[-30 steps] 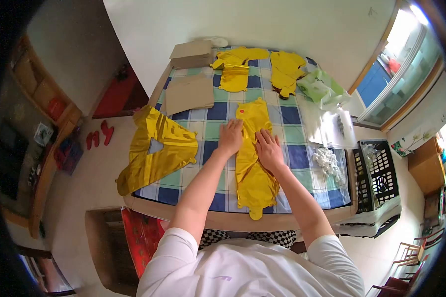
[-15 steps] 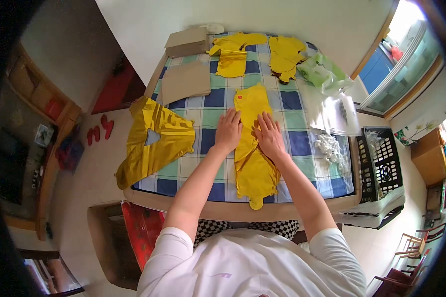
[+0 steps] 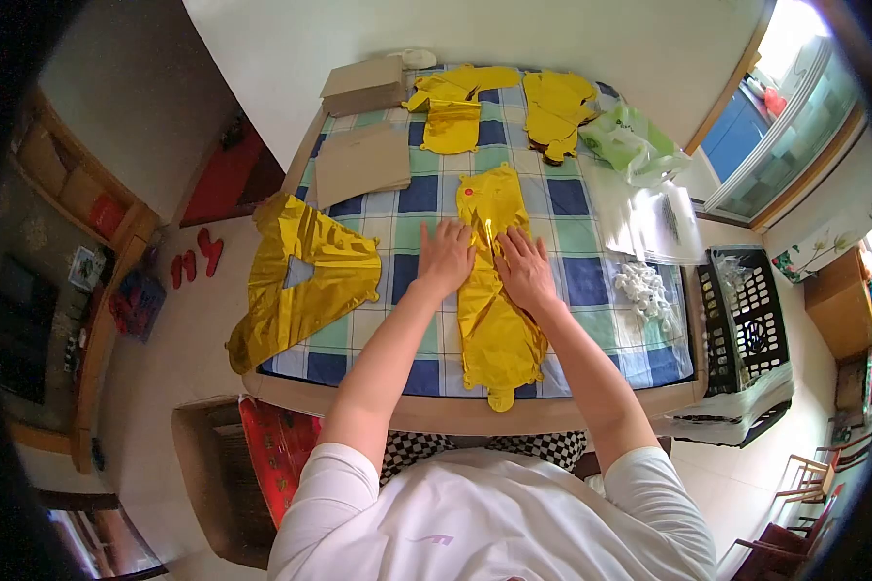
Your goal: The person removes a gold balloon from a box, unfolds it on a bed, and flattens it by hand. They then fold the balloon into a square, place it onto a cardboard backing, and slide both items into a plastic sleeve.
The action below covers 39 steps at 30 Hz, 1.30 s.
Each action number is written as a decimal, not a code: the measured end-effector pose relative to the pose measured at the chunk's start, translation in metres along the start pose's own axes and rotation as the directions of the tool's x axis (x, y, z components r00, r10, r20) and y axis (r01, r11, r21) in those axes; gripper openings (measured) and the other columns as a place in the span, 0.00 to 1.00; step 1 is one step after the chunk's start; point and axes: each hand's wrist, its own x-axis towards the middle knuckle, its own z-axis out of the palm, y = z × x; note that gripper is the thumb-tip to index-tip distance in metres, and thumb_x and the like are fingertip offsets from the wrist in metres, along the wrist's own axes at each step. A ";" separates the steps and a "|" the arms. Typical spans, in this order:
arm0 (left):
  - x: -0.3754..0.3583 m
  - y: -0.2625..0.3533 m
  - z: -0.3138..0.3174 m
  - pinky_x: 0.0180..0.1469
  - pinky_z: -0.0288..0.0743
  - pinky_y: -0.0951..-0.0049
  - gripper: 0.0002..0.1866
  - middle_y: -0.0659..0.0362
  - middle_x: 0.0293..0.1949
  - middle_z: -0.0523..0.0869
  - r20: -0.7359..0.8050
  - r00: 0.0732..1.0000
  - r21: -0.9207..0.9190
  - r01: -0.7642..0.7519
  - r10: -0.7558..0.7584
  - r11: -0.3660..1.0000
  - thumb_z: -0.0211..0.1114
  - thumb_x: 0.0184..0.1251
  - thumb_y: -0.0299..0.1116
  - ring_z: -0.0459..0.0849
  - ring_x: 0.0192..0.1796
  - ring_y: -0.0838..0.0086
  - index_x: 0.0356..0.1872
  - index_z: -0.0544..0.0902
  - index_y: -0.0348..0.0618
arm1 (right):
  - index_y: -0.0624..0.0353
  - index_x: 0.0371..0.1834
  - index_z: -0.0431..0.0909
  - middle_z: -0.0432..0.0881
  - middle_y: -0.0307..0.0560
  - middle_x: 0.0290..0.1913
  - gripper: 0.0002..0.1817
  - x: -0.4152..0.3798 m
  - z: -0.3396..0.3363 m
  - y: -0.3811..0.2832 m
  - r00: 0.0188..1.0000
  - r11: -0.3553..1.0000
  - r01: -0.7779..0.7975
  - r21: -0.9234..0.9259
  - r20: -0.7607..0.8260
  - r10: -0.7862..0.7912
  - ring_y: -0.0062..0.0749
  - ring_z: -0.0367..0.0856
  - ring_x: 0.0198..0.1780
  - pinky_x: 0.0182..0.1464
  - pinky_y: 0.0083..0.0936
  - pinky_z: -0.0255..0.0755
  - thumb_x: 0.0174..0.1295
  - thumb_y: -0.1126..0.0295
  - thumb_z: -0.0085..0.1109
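A flat, uninflated gold foil balloon (image 3: 499, 339) lies lengthwise on the checked cloth in front of me, with a small red mark near its far end and a rounded tab at the near end. My left hand (image 3: 446, 257) rests flat at its left edge, fingers stretched forward. On the right edge lies my right hand (image 3: 526, 271), palm down with fingers extended, covering part of the foil. Creases run across the foil between and below the hands. To the left, another gold foil balloon (image 3: 310, 261) with a hole in it hangs partly over the table's edge.
At the back are cardboard sheets (image 3: 363, 163), a cardboard stack (image 3: 363, 82) and more gold foil balloons (image 3: 452, 126). Rightward lie a green plastic bag (image 3: 635, 140), clear plastic sleeves (image 3: 664, 223) and a white tangled bundle (image 3: 644, 289). A black crate (image 3: 746, 310) stands beside the table.
Both hands have slid slightly toward me along the foil balloon. Its middle looks flatter, and the dark fold beside my right hand has lessened.
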 end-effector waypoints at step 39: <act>-0.132 0.018 -0.029 0.72 0.47 0.47 0.23 0.52 0.68 0.67 0.001 0.991 -0.266 -0.130 0.136 0.955 0.60 0.67 0.40 0.60 0.73 0.61 0.61 0.74 0.46 | 0.53 0.67 0.67 0.60 0.52 0.72 0.26 0.000 -0.002 -0.003 0.999 0.997 -0.031 -0.067 0.035 0.033 0.44 0.52 0.75 0.73 0.50 0.45 0.69 0.55 0.44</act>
